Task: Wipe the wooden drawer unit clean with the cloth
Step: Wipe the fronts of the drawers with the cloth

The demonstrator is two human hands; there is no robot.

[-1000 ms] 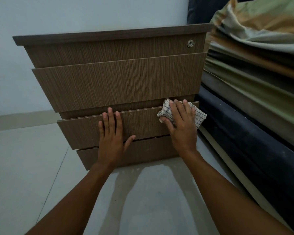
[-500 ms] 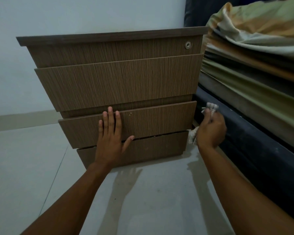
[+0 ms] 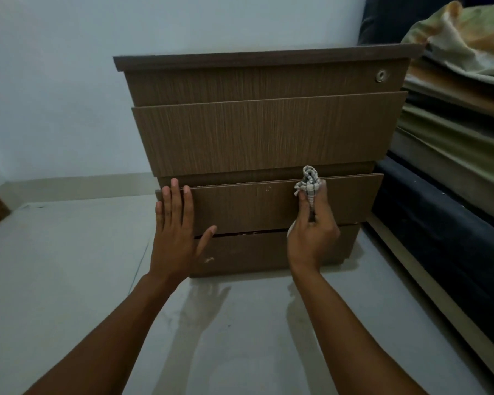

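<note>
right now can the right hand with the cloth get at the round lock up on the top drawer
Probably yes. The right hand holds the cloth low on the third drawer front, and the lock sits above and to its right with only bare wood between them. Nothing blocks the way; the bedding stays beside the unit.

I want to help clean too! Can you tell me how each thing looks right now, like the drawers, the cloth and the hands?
Brown wooden drawer unit: upright on the floor, drawers pushed in unevenly.
Third drawer front: pale specks on it.
Bottom drawer front: whitish mark near its left end.
Checked white cloth: bunched, at the third drawer's top edge.
Left hand: flat, fingers spread, on the drawer fronts.
Right hand: closed around the cloth.
Round metal lock: no key in it.
</note>
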